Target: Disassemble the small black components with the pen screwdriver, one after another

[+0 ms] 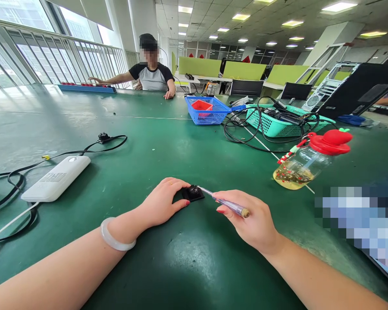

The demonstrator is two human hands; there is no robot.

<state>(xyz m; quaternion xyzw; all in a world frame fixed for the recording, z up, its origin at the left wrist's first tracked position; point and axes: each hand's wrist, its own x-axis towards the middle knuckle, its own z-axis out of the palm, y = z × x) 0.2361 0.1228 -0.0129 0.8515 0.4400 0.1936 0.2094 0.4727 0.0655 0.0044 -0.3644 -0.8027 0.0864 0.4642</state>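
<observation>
My left hand (166, 198), a pale bangle on its wrist, rests on the green table with thumb and fingers closed on the left edge of a small black square part (196, 193). The part lies flat and has a raised, shiny middle; its exact kind is unclear. In my right hand (250, 217) is a slim voltage-tester screwdriver (231, 205) with a clear purplish handle and a brass-coloured end. It is tilted, its tip pointing left and reaching the raised middle of the part. Fingertips of my left hand hide part of the black piece.
A white power bank (56, 178) with black cables lies left. Ahead are a blue basket (210, 117) and a teal basket (271, 127) of cables. A red-lidded bottle (297, 172) stands right, beside a blurred screen (362, 228). Across the table sits a person (153, 75).
</observation>
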